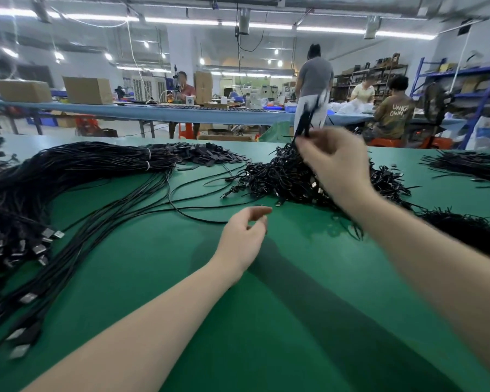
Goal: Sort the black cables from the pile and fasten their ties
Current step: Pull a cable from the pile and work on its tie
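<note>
Right hand (333, 162) pinching cable (309, 114), raised above pile (289, 179) mid-table (266, 306). Left hand (244, 239) loose, holding nothing, hovering near pile. Best lift clear of tangle, then catch hanging end with left, find tie, fasten.

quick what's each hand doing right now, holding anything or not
Left hand: open, fingers loosely curled above the green table, holding nothing.
Right hand: pinching black cables lifted above the pile.
</note>
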### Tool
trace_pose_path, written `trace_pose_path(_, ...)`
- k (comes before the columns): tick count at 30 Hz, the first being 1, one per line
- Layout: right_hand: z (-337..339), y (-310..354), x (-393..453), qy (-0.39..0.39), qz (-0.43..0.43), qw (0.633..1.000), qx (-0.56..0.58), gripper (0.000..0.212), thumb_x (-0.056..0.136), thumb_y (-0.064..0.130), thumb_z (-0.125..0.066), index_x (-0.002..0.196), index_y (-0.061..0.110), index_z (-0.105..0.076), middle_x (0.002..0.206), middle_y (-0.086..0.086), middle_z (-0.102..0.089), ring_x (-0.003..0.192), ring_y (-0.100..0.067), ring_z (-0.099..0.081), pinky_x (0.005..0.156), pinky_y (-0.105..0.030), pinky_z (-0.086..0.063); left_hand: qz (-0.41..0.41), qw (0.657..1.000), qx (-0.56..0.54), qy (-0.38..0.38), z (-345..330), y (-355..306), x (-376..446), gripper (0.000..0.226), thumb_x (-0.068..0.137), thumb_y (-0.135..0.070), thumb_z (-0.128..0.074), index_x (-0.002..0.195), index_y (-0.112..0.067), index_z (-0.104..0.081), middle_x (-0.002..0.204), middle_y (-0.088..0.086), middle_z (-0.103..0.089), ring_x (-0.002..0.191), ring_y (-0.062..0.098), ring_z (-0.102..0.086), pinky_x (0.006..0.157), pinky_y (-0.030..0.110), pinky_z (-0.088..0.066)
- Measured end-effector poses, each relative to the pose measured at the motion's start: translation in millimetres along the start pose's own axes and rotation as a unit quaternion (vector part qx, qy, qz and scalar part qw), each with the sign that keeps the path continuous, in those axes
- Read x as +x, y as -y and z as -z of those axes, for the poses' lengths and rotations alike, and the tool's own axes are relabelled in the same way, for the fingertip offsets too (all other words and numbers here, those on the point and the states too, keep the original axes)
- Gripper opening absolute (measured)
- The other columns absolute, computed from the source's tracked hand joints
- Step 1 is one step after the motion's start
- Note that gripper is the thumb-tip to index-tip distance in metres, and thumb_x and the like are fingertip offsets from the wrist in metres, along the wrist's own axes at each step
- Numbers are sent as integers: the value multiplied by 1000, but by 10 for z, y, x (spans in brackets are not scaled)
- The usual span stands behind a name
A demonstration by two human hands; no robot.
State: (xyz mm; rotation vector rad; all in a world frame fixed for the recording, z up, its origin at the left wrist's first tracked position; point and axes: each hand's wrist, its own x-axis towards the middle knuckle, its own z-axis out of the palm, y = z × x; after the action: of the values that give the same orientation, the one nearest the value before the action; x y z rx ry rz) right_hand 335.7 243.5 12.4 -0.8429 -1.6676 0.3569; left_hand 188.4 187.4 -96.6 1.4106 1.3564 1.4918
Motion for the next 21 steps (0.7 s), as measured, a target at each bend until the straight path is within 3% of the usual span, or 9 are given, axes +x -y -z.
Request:
trace_pose_path(2,145,9,589,-19,-113,993,10,12,85,33,-70,94,27,-64,83,7,-68,57,-1,-60,50,-12,-49,-4,1000,22,7,-12,25,-4,23,98,-19,-47,98,-37,-61,100,-2,-67,77,15,-56,58,17,-43)
trace_pose_path(5,316,-139,1096,44,-288,953,-89,46,91,43,-59,124,11,-54,86,-2,-59,64,-14,-56,47,-23,-51,-8,999,33,-10,-9,46,6,23,98,-19,-45,98,-36,-62,102,2,-66,74,14,-56,53,15,-41)
trace_pose_path(8,153,-364,822,80,-240,916,-312,64,88,48,-58,132,2,-48,109,-15,-60,95,-29,-59,77,-33,-48,-26,996,70,-48,-1,59,5,21,98,-18,-44,103,-32,-60,109,-3,-59,71,6,-55,53,7,-39)
trace_pose_path(11,-152,-534,-41,183,-216,901,-330,63,86,49,-59,131,6,-45,127,-17,-55,115,-33,-54,94,-37,-46,-76,985,130,-85,20,37,-4,21,96,-17,-46,107,-33,-55,114,-7,-49,76,-2,-54,60,4,-38)
trace_pose_path(13,-286,-612,-613,227,-200,867,-396,59,89,56,-50,131,16,-46,130,-12,-51,120,-32,-49,98,-41,-43,-112,971,183,-109,98,-31,58,24,94,-17,-48,106,-36,-53,115,-10,-46,80,-4,-54,67,7,-40)
trace_pose_path(14,-323,-649,-804,228,-179,859,-422,54,91,57,-44,129,19,-49,128,-9,-52,118,-30,-49,96,-40,-41,-106,966,203,-119,176,-78,120,25,93,-17,-48,108,-35,-54,117,-9,-46,79,-2,-55,69,15,-45)
trace_pose_path(16,-352,-671,-950,205,-141,872,-422,44,94,51,-39,123,21,-54,121,-4,-55,110,-27,-54,84,-36,-42,-49,955,266,-123,427,-162,276,31,91,-17,-48,119,-28,-55,126,0,-43,83,11,-57,78,28,-47)
trace_pose_path(18,-344,-655,-943,202,-128,885,-401,39,95,47,-40,120,22,-57,116,-3,-56,102,-26,-55,75,-33,-41,5,899,428,-92,812,-206,395,41,89,-14,-49,128,-22,-52,130,8,-41,98,22,-56,87,35,-46)
trace_pose_path(21,-323,-682,-906,201,-135,895,-376,36,94,46,-44,118,25,-60,116,-2,-55,101,-24,-54,72,-31,-40,42,709,702,-47,1559,-290,414,39,88,-11,-48,124,-25,-54,122,5,-52,102,26,-59,78,38,-50)
